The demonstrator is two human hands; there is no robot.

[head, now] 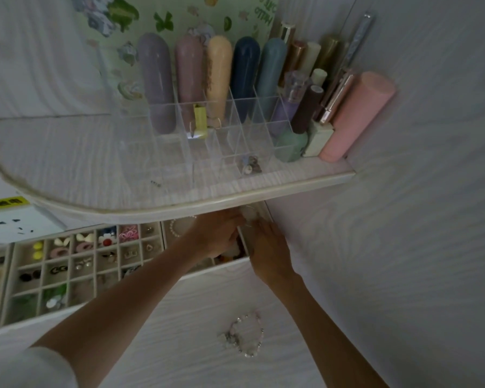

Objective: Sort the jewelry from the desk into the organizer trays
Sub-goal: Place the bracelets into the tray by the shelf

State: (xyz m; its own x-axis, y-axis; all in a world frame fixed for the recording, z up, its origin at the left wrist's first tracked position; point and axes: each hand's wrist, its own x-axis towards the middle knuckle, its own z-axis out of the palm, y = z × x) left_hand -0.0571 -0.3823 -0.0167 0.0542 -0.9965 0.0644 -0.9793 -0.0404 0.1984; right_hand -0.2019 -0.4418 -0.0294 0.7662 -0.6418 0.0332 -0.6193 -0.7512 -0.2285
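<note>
The drawer under the desk is pulled out, and grey organizer trays [95, 253] inside it hold earrings and small charms in square cells. Both hands reach into the drawer's right end. My left hand [216, 236] curls down into that compartment, and what it holds is hidden. My right hand [266, 247] has its fingers round the edge of a small clear box [247, 215] between the two hands. A pearl bracelet [177, 228] lies in the tray beside my left wrist. A beaded bracelet [245, 336] shows against the white drawer front [179, 317].
The desk top [95, 163] overhangs the drawer. On it stands a clear acrylic organizer [207, 130] with pastel tubes, bottles, lipsticks and a few small jewelry pieces [251, 163]. A pink cylinder [356, 116] leans at its right end. A wall closes the right side.
</note>
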